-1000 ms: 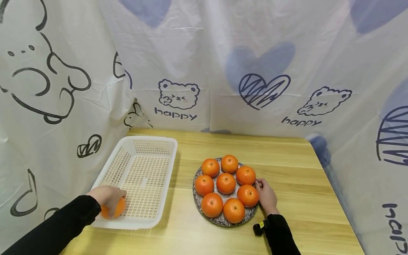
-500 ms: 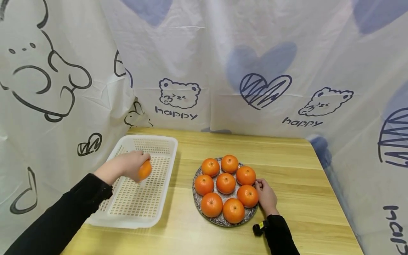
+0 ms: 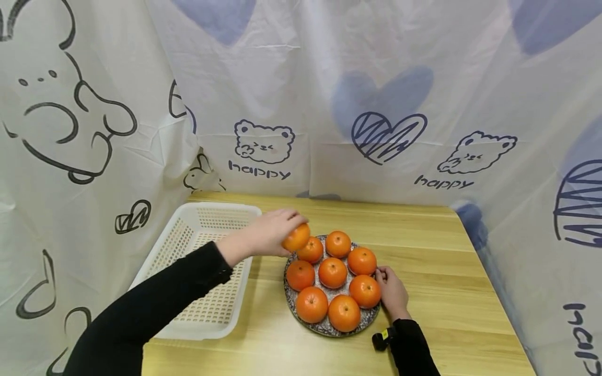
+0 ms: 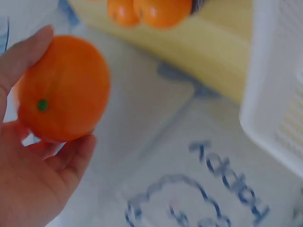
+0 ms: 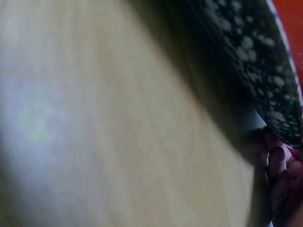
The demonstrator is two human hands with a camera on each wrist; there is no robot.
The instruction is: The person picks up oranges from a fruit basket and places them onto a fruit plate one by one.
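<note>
In the head view my left hand [image 3: 270,233] grips an orange [image 3: 296,238] above the far-left edge of a round speckled plate [image 3: 324,328]. The left wrist view shows thumb and fingers curled round this orange [image 4: 66,87], with its green stem spot facing the camera. Several more oranges lie on the plate, one of them [image 3: 333,272] in the middle of a ring. At the plate's right edge my right hand [image 3: 394,293] holds the rim. Its curled fingers [image 5: 279,165] show beneath the dark speckled rim [image 5: 251,61] in the right wrist view.
A white perforated plastic basket [image 3: 197,330] stands on the left of the wooden table [image 3: 451,292], partly hidden by the left sleeve. Printed cloth [image 3: 320,104] hangs behind and beside the table. A small black device [image 3: 381,340] sits at the right wrist.
My left hand has lifted an orange from the basket's near-left corner and carried it right, over to the plate. The right hand and the plate have stayed in place.
</note>
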